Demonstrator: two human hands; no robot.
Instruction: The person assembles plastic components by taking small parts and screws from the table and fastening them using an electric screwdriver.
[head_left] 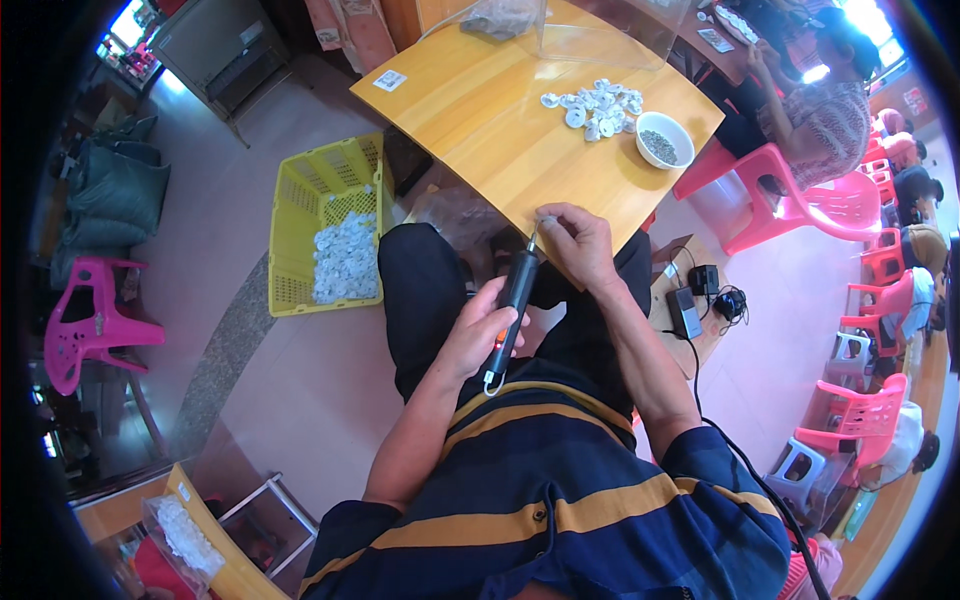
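Observation:
My left hand (478, 333) is wrapped around a black electric screwdriver (518, 290), which is tilted with its tip up and away from me. At the tip, by the near edge of the wooden table (480, 120), my right hand (582, 243) has its thumb and fingers closed together. What they pinch is small and mostly hidden. Farther off on the table lies a loose heap of small white round parts (600, 108). Beside it on the right stands a white bowl (682, 130) holding many tiny grey metal pieces, probably screws (659, 147).
On the floor at left stands a yellow crate (290, 240) with many white parts (345, 258). Right of my legs, a black box with cables (684, 312) sits on a board. Pink chairs (770, 195) and a seated person (830, 110) are at far right.

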